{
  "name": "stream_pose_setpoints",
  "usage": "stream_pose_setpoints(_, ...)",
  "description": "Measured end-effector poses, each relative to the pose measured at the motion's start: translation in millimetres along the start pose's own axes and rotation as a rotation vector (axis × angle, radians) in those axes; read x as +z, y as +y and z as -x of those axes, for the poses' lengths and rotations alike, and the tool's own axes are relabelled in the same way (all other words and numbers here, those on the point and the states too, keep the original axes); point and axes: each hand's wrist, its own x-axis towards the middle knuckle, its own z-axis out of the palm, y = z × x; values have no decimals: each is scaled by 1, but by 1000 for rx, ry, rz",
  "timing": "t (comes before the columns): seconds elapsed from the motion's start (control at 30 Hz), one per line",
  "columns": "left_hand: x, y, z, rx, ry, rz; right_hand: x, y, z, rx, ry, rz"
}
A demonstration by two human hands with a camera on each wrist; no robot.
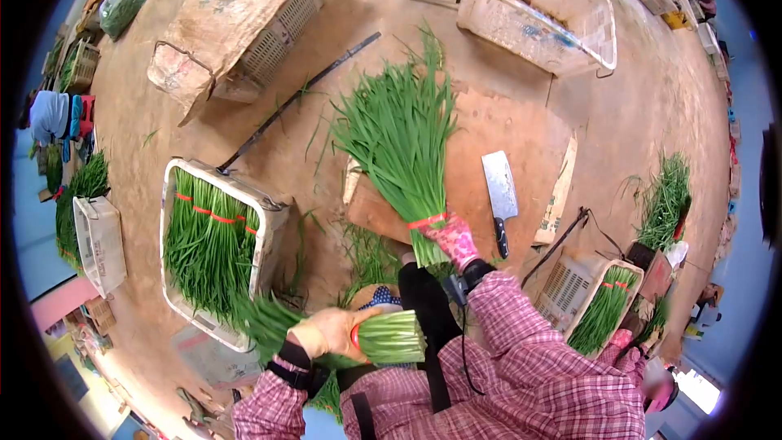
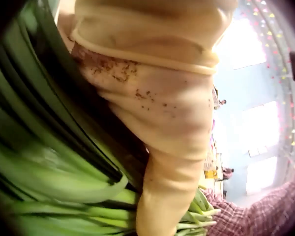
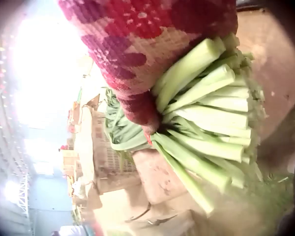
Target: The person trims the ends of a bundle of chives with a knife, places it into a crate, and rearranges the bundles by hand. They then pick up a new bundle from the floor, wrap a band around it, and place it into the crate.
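The right hand (image 1: 453,240), in a flowered glove, grasps a leafy bunch (image 1: 405,143) at its red band (image 1: 427,220) — cut ends toward the wearer, leaves fanning away over the wooden board (image 1: 497,134); just beside that hand lies a cleaver (image 1: 501,187); the left hand (image 1: 330,332), in a pale glove, grips a second bunch (image 1: 389,337), its white ends pointing toward the right arm; beyond the left hand stands a crate (image 1: 269,248) of banded bunches (image 1: 210,232).

Cleaver (image 1: 500,187) on bd (image 1: 472,126), R of greens (image 1: 399,138), crate (image 1: 275,232) on L
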Motion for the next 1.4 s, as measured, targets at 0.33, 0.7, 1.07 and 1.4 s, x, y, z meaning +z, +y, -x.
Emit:
stream_pose_setpoints(0.33, -89, 58, -101, -82, 77, -498, -168, -67, -71, -261, -61, 365)
stream_pose_setpoints(0.7, -145, 42, -235, -170, -42, -440, -91, 123, 33, 183, 277, 503)
stream_pose_setpoints(1.07, -94, 33, -255, 51, 494, -797, -86, 122, 57, 122, 381, 113)
stream_pose_setpoints(1.4, -43, 22, -287, -170, 563, -1062, -22, 95, 161, 318, 423, -386)
